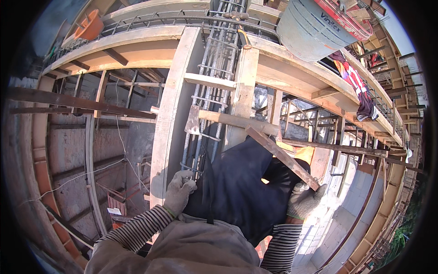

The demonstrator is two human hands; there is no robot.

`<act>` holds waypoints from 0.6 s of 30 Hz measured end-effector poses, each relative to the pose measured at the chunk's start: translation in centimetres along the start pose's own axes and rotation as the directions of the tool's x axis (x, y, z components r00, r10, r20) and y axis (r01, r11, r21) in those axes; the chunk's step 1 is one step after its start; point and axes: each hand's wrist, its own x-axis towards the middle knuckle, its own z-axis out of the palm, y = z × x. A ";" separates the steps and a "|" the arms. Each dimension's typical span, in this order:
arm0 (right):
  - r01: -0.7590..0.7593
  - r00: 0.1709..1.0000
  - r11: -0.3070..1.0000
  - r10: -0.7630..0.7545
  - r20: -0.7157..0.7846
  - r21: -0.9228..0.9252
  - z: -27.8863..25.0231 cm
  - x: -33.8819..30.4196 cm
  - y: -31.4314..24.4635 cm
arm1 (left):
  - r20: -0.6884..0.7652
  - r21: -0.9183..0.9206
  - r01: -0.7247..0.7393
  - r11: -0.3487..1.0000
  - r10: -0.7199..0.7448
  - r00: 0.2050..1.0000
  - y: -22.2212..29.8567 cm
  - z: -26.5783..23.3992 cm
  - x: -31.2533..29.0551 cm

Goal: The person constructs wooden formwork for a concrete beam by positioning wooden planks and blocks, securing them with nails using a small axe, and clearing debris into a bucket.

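My right hand (305,199), in a pale knitted glove, grips the lower end of a narrow wooden strip (283,154). The strip slants up and leftward over my dark-clad leg. My left hand (179,191), gloved too, is closed beside the rebar cage (213,84) and the formwork board (169,109). Whatever its curled fingers hold, if anything, is too small to make out. In front of me a hatchet (237,121) lies across the cage, its flat metal head toward the left. Farther off, a hammer with an orange-yellow handle (244,37) rests on the beam.
A grey-blue pail (308,32) stands on the formwork at far right, near a patterned cloth (353,84). An orange bucket (90,25) is far left. A wooden crosspiece (210,81) spans the beam form. Deep drops with props and braces lie on both sides.
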 end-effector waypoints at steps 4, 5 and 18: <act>0.034 0.995 0.992 -0.045 -0.086 -0.121 6.1 -2.3 1.9 | -0.185 0.383 -0.427 0.819 0.521 0.833 2.9 0.8 0.9; -0.013 1.000 0.995 0.013 0.000 -0.098 7.0 -2.7 2.3 | -0.153 0.551 -0.524 0.649 0.696 0.701 4.0 1.0 1.1; -0.249 0.857 0.929 0.344 0.384 -0.275 12.0 -2.7 6.9 | 0.491 0.645 -0.585 0.491 0.321 0.810 14.3 0.4 7.2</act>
